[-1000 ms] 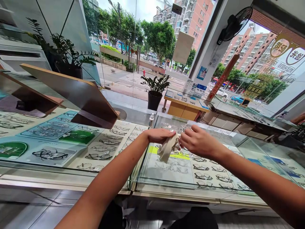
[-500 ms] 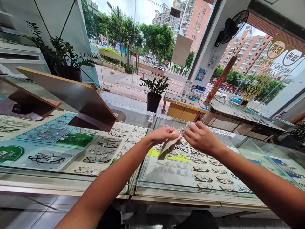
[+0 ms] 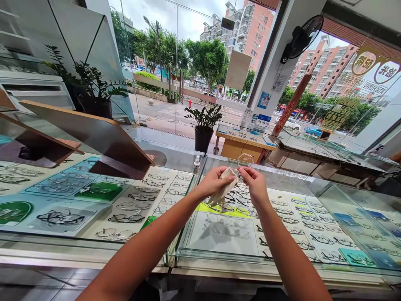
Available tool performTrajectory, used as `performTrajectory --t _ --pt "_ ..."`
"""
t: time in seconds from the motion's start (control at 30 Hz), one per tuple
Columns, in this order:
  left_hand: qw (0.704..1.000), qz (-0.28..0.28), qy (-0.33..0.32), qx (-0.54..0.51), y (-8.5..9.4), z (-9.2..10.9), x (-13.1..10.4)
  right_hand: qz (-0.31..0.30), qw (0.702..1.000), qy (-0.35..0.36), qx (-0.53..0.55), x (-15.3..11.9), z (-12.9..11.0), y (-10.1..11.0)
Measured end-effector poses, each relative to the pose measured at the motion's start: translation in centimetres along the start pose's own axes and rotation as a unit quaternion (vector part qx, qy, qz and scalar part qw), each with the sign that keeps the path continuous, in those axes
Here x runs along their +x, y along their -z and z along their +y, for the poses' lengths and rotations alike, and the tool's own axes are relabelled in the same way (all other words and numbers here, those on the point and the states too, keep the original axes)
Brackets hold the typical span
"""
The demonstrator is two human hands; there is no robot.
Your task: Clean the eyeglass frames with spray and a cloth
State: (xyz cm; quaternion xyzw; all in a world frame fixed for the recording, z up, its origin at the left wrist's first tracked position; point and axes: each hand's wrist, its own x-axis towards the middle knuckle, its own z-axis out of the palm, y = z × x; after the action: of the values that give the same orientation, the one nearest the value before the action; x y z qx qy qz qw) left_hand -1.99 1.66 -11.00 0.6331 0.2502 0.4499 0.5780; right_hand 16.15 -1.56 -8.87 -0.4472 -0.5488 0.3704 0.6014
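My left hand [image 3: 214,180] is closed on a beige cleaning cloth [image 3: 220,195], which hangs down below the thumb and fingers. Just to its right, my right hand [image 3: 255,184] pinches a thin-framed pair of eyeglasses [image 3: 246,155]. One rounded rim stands up above the right fingers. The rest of the frame is hidden between the two hands and the cloth. Both hands are held close together above the glass display counter [image 3: 188,240], where rows of spectacles lie under the glass.
A small spray bottle [image 3: 196,164] stands on the counter behind my left hand. On the left is a tilted wood-edged mirror or panel [image 3: 90,133]. A potted plant [image 3: 203,138] and a wooden display table [image 3: 238,146] stand farther back by the window.
The right hand has turned upright, and its forearm has swung inward to the left. A rim of the eyeglasses now shows above its fingers. The cloth is bunched closer to the left hand.
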Motion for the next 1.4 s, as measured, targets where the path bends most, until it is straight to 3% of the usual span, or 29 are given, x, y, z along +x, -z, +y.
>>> performTrajectory --t 0.1,0.2,0.53,0.67,0.9,1.1,1.23,1.4 --pt "0.997 0.054 -0.012 0.052 0.0 -0.5 0.1 0.021 0.994 -0.045 0.1 0.5 1.8 -1.6" --pt "0.992 0.101 -0.027 0.072 0.1 -1.0 0.4 0.024 0.992 -0.035 0.12 0.5 3.1 -2.5" --pt "0.991 0.07 -0.055 0.101 -0.4 -1.6 0.6 0.038 0.991 -0.018 0.124 0.3 4.4 -1.3" --pt "0.972 0.13 -0.093 0.17 0.0 -1.6 0.5 0.064 0.988 -0.009 0.141 0.6 4.2 -0.8" --pt "0.894 0.323 -0.174 0.256 2.4 0.0 0.7 0.072 0.985 -0.007 0.158 1.3 3.8 0.2" --pt "0.767 0.451 -0.196 0.411 6.8 0.8 1.2 0.057 0.984 -0.001 0.171 1.2 3.8 0.0" --pt "0.714 0.501 -0.131 0.472 10.3 0.3 1.5 0.042 0.988 0.013 0.146 1.2 4.1 0.1" --pt "0.68 0.506 -0.027 0.53 12.9 -0.9 1.7 0.026 0.991 0.023 0.128 1.4 4.2 0.4"
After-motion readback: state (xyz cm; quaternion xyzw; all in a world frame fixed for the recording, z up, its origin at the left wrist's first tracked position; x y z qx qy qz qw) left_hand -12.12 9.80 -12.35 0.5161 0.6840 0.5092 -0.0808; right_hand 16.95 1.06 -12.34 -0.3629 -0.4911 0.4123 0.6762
